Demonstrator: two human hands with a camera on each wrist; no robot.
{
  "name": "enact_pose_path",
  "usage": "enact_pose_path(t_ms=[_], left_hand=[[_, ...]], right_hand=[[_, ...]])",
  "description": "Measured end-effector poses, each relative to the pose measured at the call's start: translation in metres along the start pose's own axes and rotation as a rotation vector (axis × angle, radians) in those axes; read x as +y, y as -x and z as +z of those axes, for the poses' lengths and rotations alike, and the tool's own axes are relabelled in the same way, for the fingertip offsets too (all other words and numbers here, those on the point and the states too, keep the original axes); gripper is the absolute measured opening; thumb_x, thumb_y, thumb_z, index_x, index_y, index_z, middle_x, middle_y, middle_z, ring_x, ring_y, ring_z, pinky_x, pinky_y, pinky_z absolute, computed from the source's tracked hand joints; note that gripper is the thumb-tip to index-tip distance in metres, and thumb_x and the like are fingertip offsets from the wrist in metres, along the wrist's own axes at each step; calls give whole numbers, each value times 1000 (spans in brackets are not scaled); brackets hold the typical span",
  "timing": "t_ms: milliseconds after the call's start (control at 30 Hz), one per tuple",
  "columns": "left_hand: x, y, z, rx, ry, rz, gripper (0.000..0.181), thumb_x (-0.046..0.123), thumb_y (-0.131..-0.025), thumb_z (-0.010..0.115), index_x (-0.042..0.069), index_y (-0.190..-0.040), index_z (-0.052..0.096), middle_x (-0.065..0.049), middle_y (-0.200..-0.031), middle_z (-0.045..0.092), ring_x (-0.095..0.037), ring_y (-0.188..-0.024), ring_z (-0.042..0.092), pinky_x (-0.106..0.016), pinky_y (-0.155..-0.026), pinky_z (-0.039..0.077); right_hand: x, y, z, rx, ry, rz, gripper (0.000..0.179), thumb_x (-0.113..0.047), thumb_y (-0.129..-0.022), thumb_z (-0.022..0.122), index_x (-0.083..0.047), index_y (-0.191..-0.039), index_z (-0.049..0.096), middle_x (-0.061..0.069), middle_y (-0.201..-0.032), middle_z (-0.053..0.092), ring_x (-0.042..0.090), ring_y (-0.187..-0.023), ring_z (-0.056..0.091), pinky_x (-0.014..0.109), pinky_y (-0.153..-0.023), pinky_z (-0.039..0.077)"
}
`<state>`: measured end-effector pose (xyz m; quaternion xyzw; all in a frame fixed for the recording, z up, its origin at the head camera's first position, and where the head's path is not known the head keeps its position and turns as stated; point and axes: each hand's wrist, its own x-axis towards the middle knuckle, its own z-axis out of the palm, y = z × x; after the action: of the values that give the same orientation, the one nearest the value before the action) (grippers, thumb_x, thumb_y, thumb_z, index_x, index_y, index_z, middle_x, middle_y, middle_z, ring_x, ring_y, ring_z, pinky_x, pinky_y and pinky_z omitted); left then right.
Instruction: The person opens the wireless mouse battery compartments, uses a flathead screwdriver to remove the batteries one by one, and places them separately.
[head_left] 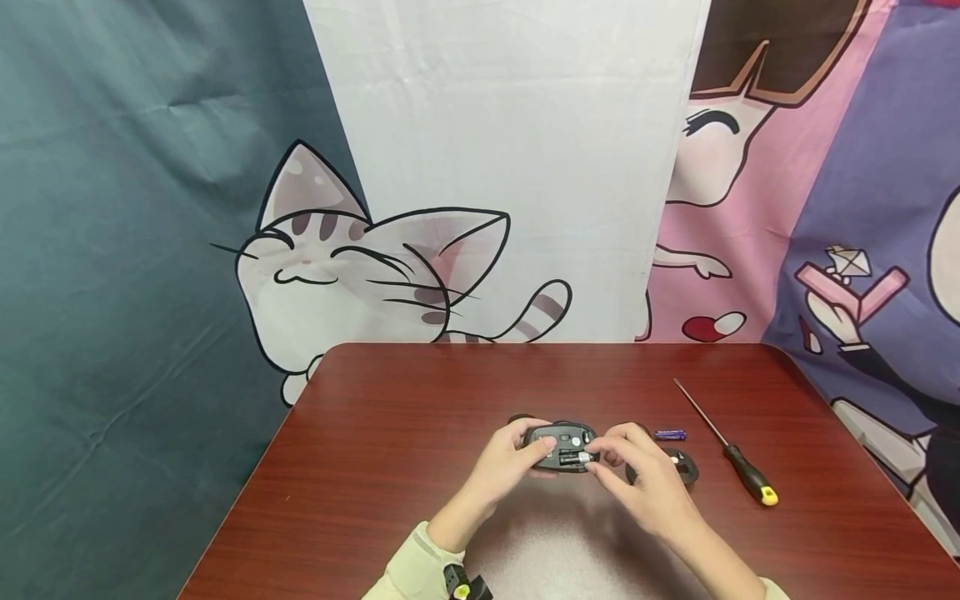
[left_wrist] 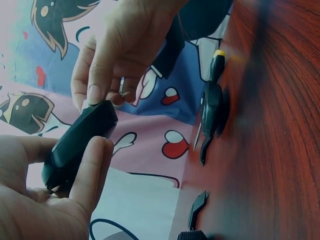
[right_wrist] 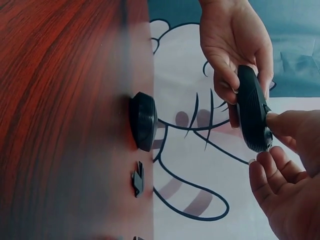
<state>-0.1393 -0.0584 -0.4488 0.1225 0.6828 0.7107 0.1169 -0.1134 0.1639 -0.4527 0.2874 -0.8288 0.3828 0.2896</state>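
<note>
A soft, pale sleeve (head_left: pixel 416 567) leads to the left hand (head_left: pixel 506 460), wrapped around a smooth, oval black mouse (head_left: pixel 564 446), held underside-up above the table (head_left: pixel 360 467). The right hand (head_left: pixel 647 479), fingers bent, pinches the cylindrical battery (head_left: pixel 572 457) in its slot. Beyond lie a rounded second mouse (head_left: pixel 684 468), a shiny blue battery (head_left: pixel 670 435) and a slim metal screwdriver (head_left: pixel 746 475) on glossy, reddish wood grain; behind hangs creased printed cloth (head_left: pixel 487 125).

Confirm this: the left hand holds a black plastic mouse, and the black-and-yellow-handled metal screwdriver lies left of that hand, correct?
No, the head view shows the screwdriver right of the left hand, which does hold the mouse.
</note>
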Motion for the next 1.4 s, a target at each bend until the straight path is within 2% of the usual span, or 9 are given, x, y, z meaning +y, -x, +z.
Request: enact_pose_path(t_ms=[300, 533, 767, 900, 1000, 1133, 1400], left_hand=[[-3, -1, -1, -4, -18, -5, 38, 15, -98, 66, -6, -128, 59, -19, -109, 69, -24, -84, 74, -47, -79, 64], [-5, -4, -3, 7, -9, -12, 37, 14, -97, 67, -8, -127, 60, -19, -107, 70, -22, -81, 73, -48, -78, 64], [-6, -6, -5, 10, 15, -18, 36, 12, -98, 65, -7, -127, 60, -20, -110, 69, -23, -85, 73, -60, -84, 59], [-9, -8, -8, 22, 32, -25, 37, 14, -98, 66, -7, -128, 60, -19, -112, 68, -23, -87, 73, -55, -83, 61], [-11, -9, -10, 33, 39, -36, 38, 15, -98, 66, -6, -128, 59, -19, -113, 68, -23, -88, 73, -47, -80, 64], [-13, -10, -13, 43, 35, -48, 38, 17, -98, 66, -6, -129, 60, -19, -113, 67, -22, -88, 72, -41, -77, 65], [-17, -10, -13, 43, 14, -55, 40, 17, -99, 65, -8, -130, 57, -18, -112, 67, -23, -88, 73, -41, -78, 64]], right_hand=[[3, -1, -3, -28, -14, -3, 37, 3, -74, 86, -21, -99, 71, -10, -97, 59, 5, -77, 57, 12, -65, 49], [10, 0, -10, -44, 0, 16, 35, 0, -75, 86, -24, -96, 71, -13, -96, 60, 6, -78, 57, 9, -66, 45], [15, -2, -16, -43, 26, 59, 35, -2, -75, 88, -26, -96, 72, -15, -95, 60, 2, -79, 57, 10, -67, 48], [16, -5, -19, -4, 24, 41, 37, 0, -73, 88, -24, -96, 73, -13, -94, 61, 2, -76, 58, 9, -66, 47], [18, -7, -21, 26, 13, 39, 38, 2, -72, 88, -24, -96, 73, -11, -93, 63, 3, -74, 58, 8, -65, 46], [22, -8, -23, 33, -3, 77, 36, 2, -74, 87, -23, -95, 74, -10, -92, 63, 2, -74, 58, 10, -65, 48], [36, -9, -21, 42, 29, 174, 29, 3, -76, 85, -17, -92, 73, -9, -87, 61, -1, -73, 56, 10, -62, 51]])
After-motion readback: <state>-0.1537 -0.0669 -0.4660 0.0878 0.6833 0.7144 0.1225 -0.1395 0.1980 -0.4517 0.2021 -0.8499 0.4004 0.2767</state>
